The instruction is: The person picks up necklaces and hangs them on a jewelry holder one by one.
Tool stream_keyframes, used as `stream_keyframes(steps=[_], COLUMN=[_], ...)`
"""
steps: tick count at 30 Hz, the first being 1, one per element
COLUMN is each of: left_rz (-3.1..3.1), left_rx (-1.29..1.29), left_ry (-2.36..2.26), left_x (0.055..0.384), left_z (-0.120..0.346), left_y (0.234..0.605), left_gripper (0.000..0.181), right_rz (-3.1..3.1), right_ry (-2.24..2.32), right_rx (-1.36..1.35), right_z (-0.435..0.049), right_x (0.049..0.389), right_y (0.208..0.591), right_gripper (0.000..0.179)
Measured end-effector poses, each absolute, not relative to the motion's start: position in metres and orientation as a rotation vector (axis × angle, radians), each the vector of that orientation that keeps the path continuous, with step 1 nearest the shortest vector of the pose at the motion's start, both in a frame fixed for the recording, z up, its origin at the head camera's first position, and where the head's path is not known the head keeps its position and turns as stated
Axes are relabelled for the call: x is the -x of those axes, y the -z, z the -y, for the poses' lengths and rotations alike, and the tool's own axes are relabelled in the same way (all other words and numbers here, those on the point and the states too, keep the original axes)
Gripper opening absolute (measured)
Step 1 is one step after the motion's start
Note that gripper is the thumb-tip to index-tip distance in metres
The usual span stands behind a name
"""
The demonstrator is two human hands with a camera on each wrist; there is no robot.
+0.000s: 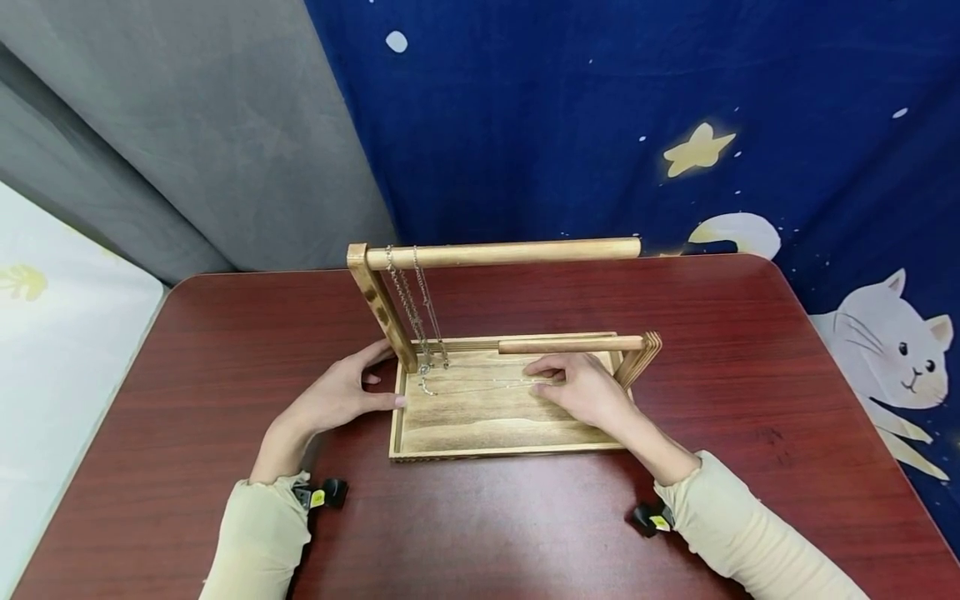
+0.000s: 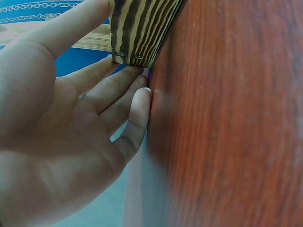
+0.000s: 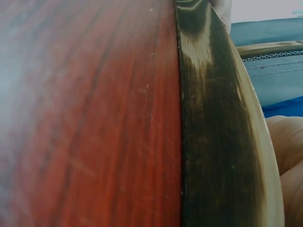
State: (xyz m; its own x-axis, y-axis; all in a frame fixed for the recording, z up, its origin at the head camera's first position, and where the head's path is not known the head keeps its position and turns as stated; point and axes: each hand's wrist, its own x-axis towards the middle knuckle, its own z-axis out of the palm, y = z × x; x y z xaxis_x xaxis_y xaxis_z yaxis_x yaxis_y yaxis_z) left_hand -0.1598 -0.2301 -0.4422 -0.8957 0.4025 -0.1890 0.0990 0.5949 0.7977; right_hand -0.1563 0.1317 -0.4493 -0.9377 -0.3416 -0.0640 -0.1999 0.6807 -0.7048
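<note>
A wooden jewelry stand has a shallow tray (image 1: 480, 433), a high bar (image 1: 517, 252) on the left post (image 1: 381, 308) and a lower bar (image 1: 570, 344) on the right post (image 1: 637, 360). My right hand (image 1: 585, 390), under the lower bar, pinches one end of a thin necklace (image 1: 480, 388) that stretches left across the tray floor. Its pendant end lies near the left post. Other chain necklaces (image 1: 408, 304) hang from the high bar's left end. Against the tray's left side rests my left hand (image 1: 337, 392), fingers mostly straight; the left wrist view shows this hand (image 2: 80, 104) touching the striped wood (image 2: 137, 33).
The stand sits on a dark red wooden table (image 1: 510, 525). Behind the table hang a grey curtain (image 1: 225, 133) and a blue curtain (image 1: 510, 125) with printed stars. In the right wrist view, the tray's dark outer wall (image 3: 213, 132) covers most of the right hand.
</note>
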Motion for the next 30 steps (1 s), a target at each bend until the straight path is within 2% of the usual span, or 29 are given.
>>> stream_keyframes(steps=[30], left_rz=[-2.487], left_rx=[-0.428], left_ry=[-1.188], left_x=[0.161], left_z=[0.23], left_y=[0.443], left_gripper=[0.091], right_rz=[-2.662], right_ry=[1.089], right_rx=[0.358], right_z=[-0.121], right_x=[0.16], right_y=[0.45], right_gripper=[0.012])
